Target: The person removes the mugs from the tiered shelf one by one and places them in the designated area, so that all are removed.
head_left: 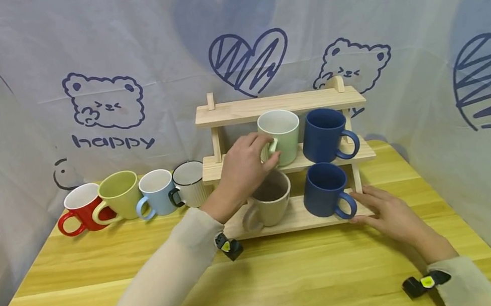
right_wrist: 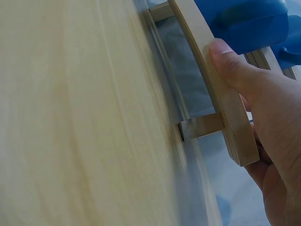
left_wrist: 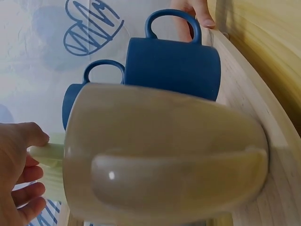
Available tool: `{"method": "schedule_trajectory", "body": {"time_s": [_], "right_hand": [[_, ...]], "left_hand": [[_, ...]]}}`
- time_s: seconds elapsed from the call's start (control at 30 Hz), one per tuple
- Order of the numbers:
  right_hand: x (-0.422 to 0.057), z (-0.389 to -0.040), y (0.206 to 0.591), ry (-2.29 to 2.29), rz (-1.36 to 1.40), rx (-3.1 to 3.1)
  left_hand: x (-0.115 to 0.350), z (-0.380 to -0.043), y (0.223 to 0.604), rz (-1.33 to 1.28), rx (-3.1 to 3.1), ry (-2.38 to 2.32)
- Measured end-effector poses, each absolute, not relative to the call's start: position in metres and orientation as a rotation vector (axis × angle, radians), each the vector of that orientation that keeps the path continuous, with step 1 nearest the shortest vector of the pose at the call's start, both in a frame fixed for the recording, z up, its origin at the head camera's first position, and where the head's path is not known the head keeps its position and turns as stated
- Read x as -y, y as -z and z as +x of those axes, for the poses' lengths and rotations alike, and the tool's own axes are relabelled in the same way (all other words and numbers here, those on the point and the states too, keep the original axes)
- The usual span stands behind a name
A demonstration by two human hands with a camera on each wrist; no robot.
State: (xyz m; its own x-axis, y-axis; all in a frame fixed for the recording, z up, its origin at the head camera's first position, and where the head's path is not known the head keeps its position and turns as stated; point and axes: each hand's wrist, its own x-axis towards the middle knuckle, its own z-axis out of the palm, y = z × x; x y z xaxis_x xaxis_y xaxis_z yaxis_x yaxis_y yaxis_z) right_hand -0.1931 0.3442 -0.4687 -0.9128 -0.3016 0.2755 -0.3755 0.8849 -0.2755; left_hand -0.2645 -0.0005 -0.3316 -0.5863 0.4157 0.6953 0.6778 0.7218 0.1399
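Note:
In the head view my left hand (head_left: 249, 165) pinches the handle of a light green mug (head_left: 287, 140) at the middle tier of a wooden shelf stand (head_left: 267, 107). The left wrist view shows the thumb on that green handle (left_wrist: 47, 151), with much of the mug hidden behind a beige mug (left_wrist: 164, 141). My right hand (head_left: 390, 212) grips the right end of the bottom board (right_wrist: 225, 108), thumb on its front edge. One navy mug (head_left: 324, 136) stands right of the green one; a second navy mug (head_left: 324, 189) is on the bottom tier, beside the beige mug.
Left of the stand, a red mug (head_left: 85, 206), a yellow-green mug (head_left: 120, 195), a light blue mug (head_left: 159, 193) and a ribbed white mug (head_left: 192, 184) with black handle line up on the wooden table (head_left: 149, 265). A printed cloth (head_left: 163, 71) hangs behind.

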Motion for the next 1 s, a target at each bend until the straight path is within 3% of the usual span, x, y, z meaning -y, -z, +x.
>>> {"method": "schedule_trajectory", "body": {"time_s": [0.57, 1.0], "right_hand": [[-0.343, -0.193, 0.467, -0.491, 0.485, 2.848], [-0.345, -0.194, 0.468, -0.483, 0.497, 2.839]], "left_hand": [[0.025, -0.272, 0.327, -0.770, 2.545, 0.619], [0.033, -0.278, 0.339, -0.758, 2.497, 1.015]]}}
